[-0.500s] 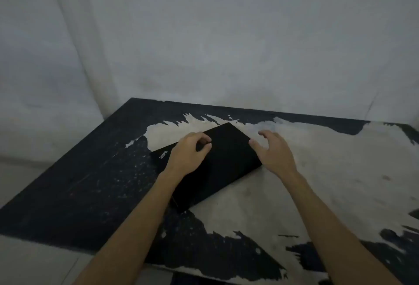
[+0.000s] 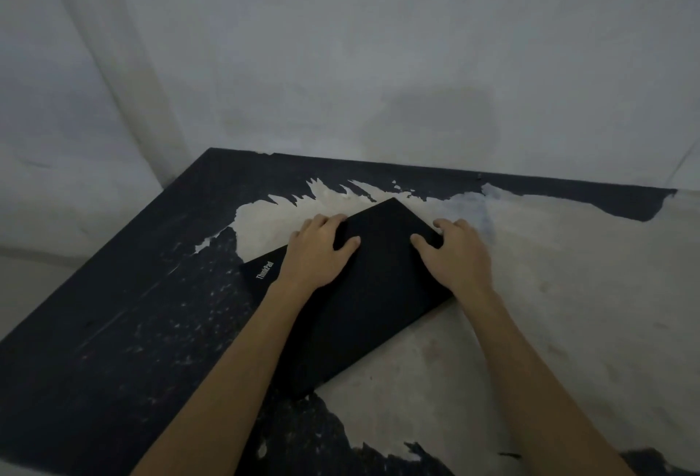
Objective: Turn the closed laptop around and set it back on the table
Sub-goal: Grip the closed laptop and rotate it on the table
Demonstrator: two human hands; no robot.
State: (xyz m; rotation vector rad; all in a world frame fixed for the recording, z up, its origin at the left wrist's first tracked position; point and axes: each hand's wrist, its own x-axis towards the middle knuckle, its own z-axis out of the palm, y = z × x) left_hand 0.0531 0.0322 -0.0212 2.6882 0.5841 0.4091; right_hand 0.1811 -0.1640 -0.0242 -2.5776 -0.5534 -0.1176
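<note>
A closed black laptop [image 2: 371, 286] with a silver logo near its left corner lies flat and skewed on the table [image 2: 113, 343], one corner pointing at the wall. My left hand [image 2: 314, 252] grips its far-left edge, fingers curled over the rim and thumb on the lid. My right hand [image 2: 454, 256] grips the far-right edge the same way, thumb resting on the lid. My left forearm covers part of the lid's near-left side.
The table top is black with large worn pale patches. A pale wall [image 2: 378, 59] runs close behind the table's far edge, and a corner pillar [image 2: 125, 78] stands at the left. The table's left edge drops off to a light floor [image 2: 22, 293].
Both hands have moved out from above the lid to the laptop's far edges and closed on them. The laptop lies at much the same angle.
</note>
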